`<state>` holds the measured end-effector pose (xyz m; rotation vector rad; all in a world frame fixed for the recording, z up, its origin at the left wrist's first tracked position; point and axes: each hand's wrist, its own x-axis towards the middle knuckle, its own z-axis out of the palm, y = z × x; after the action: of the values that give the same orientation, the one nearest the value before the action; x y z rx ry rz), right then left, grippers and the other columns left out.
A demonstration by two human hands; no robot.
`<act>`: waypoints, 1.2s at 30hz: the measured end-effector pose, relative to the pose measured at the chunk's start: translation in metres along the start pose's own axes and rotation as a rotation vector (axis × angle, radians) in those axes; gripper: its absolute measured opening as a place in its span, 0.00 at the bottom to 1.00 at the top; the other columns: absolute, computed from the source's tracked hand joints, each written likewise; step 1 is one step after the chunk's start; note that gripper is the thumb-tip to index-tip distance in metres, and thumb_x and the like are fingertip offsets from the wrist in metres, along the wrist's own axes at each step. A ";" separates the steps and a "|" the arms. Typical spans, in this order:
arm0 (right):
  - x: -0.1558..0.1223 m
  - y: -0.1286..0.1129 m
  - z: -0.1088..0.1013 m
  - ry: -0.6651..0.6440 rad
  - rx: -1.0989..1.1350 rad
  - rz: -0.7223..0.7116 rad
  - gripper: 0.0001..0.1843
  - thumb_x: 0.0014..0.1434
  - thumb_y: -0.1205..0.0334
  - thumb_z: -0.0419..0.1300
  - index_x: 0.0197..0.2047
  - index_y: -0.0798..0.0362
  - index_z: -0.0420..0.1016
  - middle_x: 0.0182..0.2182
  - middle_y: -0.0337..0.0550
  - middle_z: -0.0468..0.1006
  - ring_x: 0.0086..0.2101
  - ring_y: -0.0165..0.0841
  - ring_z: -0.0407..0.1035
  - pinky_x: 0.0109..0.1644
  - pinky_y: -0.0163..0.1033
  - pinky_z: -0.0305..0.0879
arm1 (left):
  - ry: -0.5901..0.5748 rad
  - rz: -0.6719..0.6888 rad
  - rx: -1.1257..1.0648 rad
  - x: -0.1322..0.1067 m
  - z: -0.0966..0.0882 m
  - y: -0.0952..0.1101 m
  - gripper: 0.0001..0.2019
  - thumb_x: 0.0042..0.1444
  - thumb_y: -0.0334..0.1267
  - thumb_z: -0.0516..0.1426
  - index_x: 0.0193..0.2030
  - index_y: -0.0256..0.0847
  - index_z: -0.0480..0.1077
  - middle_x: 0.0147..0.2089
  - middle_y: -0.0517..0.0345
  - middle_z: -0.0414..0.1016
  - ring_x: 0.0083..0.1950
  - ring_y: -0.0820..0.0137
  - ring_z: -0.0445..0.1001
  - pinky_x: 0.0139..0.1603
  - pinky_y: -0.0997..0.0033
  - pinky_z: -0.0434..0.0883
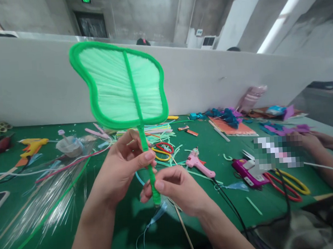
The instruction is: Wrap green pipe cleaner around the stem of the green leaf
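Observation:
A hand fan (112, 86) with a bright green fuzzy rim, a pale green face and a green centre rib stands nearly upright before me. My left hand (123, 161) pinches the upper part of its green-wrapped handle between thumb and fingers. Lower down, my right hand (176, 186) grips the same handle close to its bottom end. Below the handle, a light blue tassel (156, 217) with a looped cord lies over the green table. Behind my hands are red-and-yellow-handled scissors (162, 153) and scattered pale green strips.
A pink glue gun (198, 164), a purple device (248, 174) and more scissors (292, 184) lie to the right. At left are a yellow glue gun (34, 145) and clear plastic strips (52, 199). Another person's hands (305, 142) work at far right. A white partition (209, 80) stands behind.

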<state>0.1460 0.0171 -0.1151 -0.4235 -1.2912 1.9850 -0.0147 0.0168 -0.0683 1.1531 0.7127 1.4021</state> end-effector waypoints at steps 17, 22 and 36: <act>-0.003 0.005 0.004 0.254 -0.647 -0.209 0.15 0.66 0.57 0.55 0.40 0.50 0.83 0.43 0.45 0.84 0.50 0.40 0.75 0.57 0.46 0.66 | 0.097 0.139 0.385 0.000 -0.002 -0.007 0.11 0.53 0.35 0.67 0.32 0.41 0.66 0.28 0.66 0.67 0.27 0.77 0.69 0.24 0.80 0.66; -0.003 0.008 0.004 0.259 -0.484 -0.181 0.14 0.63 0.54 0.59 0.39 0.52 0.84 0.42 0.47 0.84 0.49 0.42 0.75 0.57 0.48 0.66 | 0.084 0.122 0.313 0.001 -0.002 -0.006 0.11 0.54 0.34 0.66 0.33 0.42 0.65 0.28 0.67 0.68 0.26 0.78 0.68 0.22 0.80 0.66; 0.000 0.020 -0.009 0.294 -0.616 -0.133 0.23 0.61 0.49 0.63 0.58 0.45 0.74 0.61 0.47 0.73 0.62 0.42 0.64 0.64 0.51 0.60 | 0.139 0.118 0.277 0.011 -0.017 -0.019 0.10 0.49 0.35 0.69 0.32 0.39 0.72 0.30 0.64 0.74 0.30 0.76 0.73 0.33 0.77 0.71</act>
<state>0.1435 0.0183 -0.1364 -0.8587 -1.6662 1.3232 -0.0224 0.0337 -0.0885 1.3390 0.9737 1.5267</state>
